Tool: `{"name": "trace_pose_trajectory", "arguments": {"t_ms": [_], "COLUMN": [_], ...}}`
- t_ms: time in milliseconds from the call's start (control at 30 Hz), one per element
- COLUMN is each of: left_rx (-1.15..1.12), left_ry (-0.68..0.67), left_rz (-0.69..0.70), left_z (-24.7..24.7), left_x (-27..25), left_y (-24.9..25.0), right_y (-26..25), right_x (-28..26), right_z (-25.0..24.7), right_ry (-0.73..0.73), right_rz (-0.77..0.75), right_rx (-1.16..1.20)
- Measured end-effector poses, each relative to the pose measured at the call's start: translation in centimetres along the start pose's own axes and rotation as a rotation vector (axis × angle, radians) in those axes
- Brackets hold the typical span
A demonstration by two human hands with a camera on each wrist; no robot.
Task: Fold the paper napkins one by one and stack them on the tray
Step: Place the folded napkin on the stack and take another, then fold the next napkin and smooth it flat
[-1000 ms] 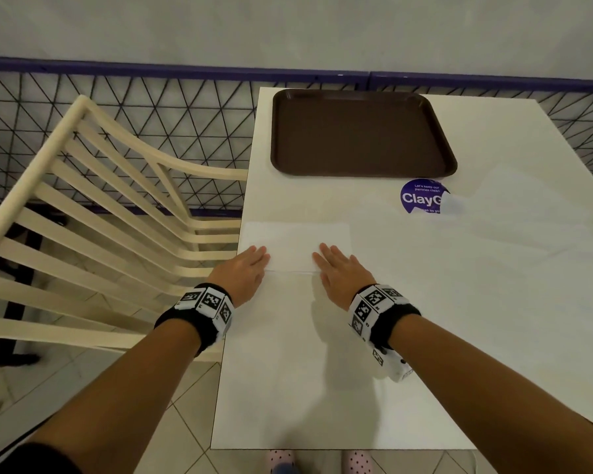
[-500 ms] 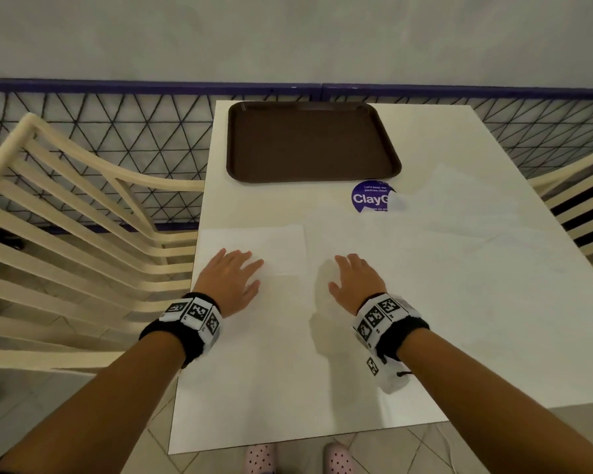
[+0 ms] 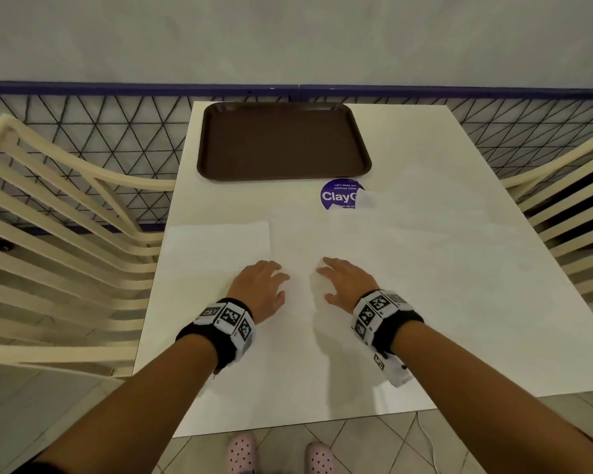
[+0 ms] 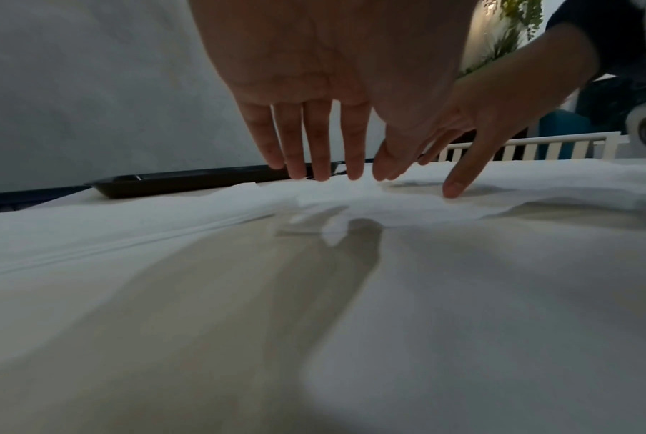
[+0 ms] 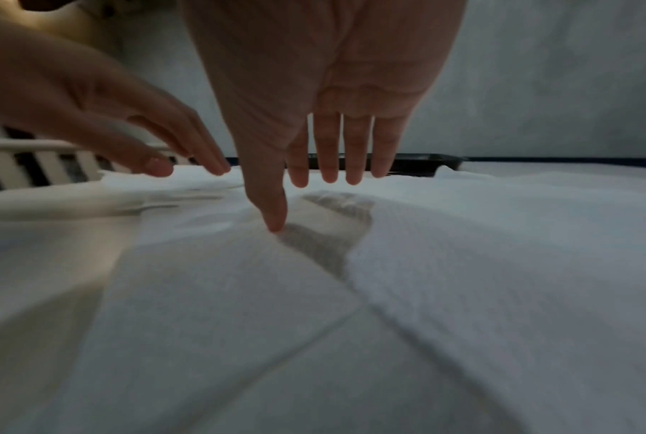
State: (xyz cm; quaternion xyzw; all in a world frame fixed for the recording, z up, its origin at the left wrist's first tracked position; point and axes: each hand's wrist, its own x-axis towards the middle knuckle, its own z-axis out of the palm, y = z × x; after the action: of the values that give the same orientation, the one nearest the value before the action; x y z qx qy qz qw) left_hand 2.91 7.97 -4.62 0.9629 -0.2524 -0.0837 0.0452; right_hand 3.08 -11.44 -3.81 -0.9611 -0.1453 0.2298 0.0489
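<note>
An empty brown tray (image 3: 281, 142) sits at the far end of the white table (image 3: 220, 388). One folded white napkin (image 3: 220, 246) lies flat at the left edge. Unfolded white napkins (image 3: 408, 261) spread over the middle and right of the table. My left hand (image 3: 273, 282) and right hand (image 3: 336, 280) are close together just right of the folded napkin, fingers straight. In the right wrist view my right thumb (image 5: 275, 223) touches an unfolded napkin (image 5: 240, 323). My left hand (image 4: 325, 164) hovers just above the paper; the tray (image 4: 188, 180) lies beyond it.
A purple round sticker (image 3: 339, 196) lies near the tray, partly under a napkin corner. Cream slatted chairs stand at the left (image 3: 65, 234) and right (image 3: 569, 206). A black mesh railing (image 3: 117, 131) runs behind the table.
Both hands left the near edge of the folded napkin and moved right onto the neighbouring unfolded paper. They now sit closer together. The head view also swung right.
</note>
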Motion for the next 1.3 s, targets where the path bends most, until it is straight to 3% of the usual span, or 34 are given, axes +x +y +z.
{"name": "trace_pose_trajectory", "arguments": {"t_ms": [233, 300, 333, 433, 500, 767, 833, 933, 1100, 1200, 1300], "left_rx": [0.005, 0.030, 0.033, -0.019, -0.044, -0.109, -0.109, -0.172, -0.638, -0.475, -0.393], "left_ry": [-0.116, -0.183, -0.199, -0.231, -0.261, -0.218, -0.210, -0.121, 0.214, 0.260, 0.304], "left_rz": [-0.304, -0.353, -0.364, -0.400, -0.410, -0.420, -0.405, -0.358, -0.245, -0.165, -0.198], "left_z": [-0.2, -0.3, -0.2, 0.2, 0.4, 0.0, -0.3, -1.6, -5.3, -6.2, -5.8], "left_x": [-0.6, -0.8, -0.7, -0.6, -0.6, -0.5, -0.5, -0.7, -1.9, -3.2, -5.4], "left_y": [-1.3, -1.9, -2.2, -2.8, -2.8, -2.9, -2.9, -2.9, -1.4, -1.6, -2.9], "right_y": [-1.4, -1.3, -1.1, -1.5, -1.6, -0.6, -0.8, -1.6, -4.4, -6.3, -7.5], "right_x": [1.1, 1.7, 2.2, 2.2, 1.9, 0.4, -0.3, -0.8, -1.2, -1.9, -2.4], "right_z": [0.1, 0.4, 0.7, -0.5, -1.8, -8.4, -10.5, -12.0, -10.7, -9.0, -7.1], "right_ry": [0.048, 0.125, 0.081, 0.135, 0.123, 0.398, 0.468, 0.445, 0.228, 0.215, 0.112], "right_rz": [-0.192, -0.202, -0.198, -0.223, -0.163, 0.014, -0.005, -0.087, -0.233, -0.266, -0.257], "right_rx": [-0.307, -0.369, -0.320, -0.339, -0.205, 0.458, 0.559, 0.523, 0.364, 0.402, 0.337]}}
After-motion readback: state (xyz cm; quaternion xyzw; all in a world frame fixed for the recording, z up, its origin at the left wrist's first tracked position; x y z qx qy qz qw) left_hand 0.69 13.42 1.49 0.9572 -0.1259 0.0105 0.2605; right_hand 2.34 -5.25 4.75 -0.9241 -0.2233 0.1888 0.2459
